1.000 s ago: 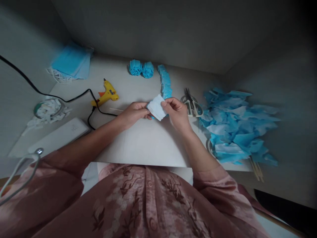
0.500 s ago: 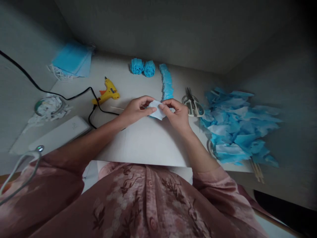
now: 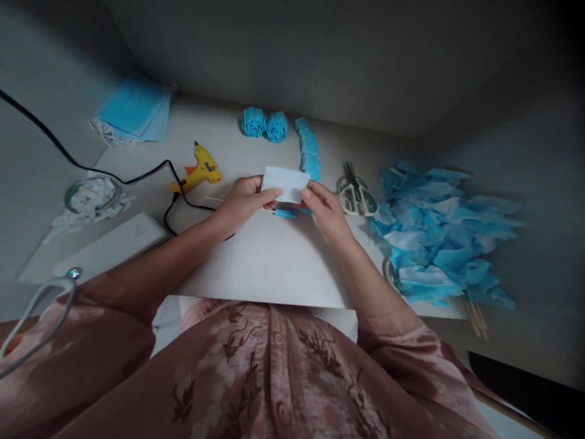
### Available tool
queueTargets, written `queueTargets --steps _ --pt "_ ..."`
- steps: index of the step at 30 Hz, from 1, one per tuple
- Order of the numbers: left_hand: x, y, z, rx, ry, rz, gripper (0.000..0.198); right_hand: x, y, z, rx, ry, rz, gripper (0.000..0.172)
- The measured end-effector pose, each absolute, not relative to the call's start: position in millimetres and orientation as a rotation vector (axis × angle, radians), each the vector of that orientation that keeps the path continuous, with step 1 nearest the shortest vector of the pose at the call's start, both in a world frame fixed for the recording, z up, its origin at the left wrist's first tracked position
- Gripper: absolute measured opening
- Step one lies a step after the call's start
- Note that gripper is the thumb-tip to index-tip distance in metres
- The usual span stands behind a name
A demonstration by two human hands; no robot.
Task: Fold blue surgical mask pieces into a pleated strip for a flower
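Observation:
Between my two hands a small white rectangular piece of mask fabric (image 3: pixel 286 182) is spread flat above the table. My left hand (image 3: pixel 251 198) pinches its lower left corner, thumb on top. The lower right corner is gripped by the thumb and fingers of my right hand (image 3: pixel 323 204). Beneath the fabric lies a thin stick (image 3: pixel 268 211) with a blue piece (image 3: pixel 286 214) at its end, partly hidden by the hands. Just beyond, a row of overlapping blue pieces (image 3: pixel 309 146) runs toward the back. White-handled scissors (image 3: pixel 359 198) lie right of my right hand.
Two blue rolled flowers (image 3: pixel 265 125) sit at the back. A yellow glue gun (image 3: pixel 201 169) with a black cord, stacked blue masks (image 3: pixel 132 113), a white power bank (image 3: pixel 112 244) and white scraps (image 3: pixel 94 195) are on the left. Blue fabric pieces (image 3: pixel 443 231) pile up on the right.
The fabric, bunched and tilted before, is now stretched out flat and raised slightly. My hands have moved a little apart, and the blue piece on the stick beneath shows more.

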State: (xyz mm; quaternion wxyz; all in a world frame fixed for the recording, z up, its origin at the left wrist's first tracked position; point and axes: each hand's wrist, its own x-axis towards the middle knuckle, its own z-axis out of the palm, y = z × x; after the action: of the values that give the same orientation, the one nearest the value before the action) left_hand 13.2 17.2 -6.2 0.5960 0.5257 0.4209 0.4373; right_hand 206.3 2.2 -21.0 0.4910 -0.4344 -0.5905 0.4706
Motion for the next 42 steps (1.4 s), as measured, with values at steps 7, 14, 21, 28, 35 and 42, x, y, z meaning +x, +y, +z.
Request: queueTargets --steps 7,14,21,28,35,42 --pt "12 20 -11 1.141 0.971 1.026 0.013 207 6 -28 -1.019 -1.401 1.102 0.044" --pt "9 27 -10 0.952 0.879 1.078 0.014 215 6 -22 -1.039 -1.494 0.819 0.039" --pt "10 24 -8 0.92 0.814 1.04 0.011 206 -3 -21 -1.023 -1.692 0.72 0.028" --pt "14 19 -12 0.98 0.83 0.959 0.016 202 -6 -18 -1.104 -1.663 0.693 0.008" --pt "12 18 -9 1.045 0.801 0.927 0.034 204 -3 -21 -1.138 -1.51 0.861 0.022" --pt "13 15 -5 1.25 0.88 0.923 0.025 204 1 -21 -1.14 -1.434 0.894 0.027"
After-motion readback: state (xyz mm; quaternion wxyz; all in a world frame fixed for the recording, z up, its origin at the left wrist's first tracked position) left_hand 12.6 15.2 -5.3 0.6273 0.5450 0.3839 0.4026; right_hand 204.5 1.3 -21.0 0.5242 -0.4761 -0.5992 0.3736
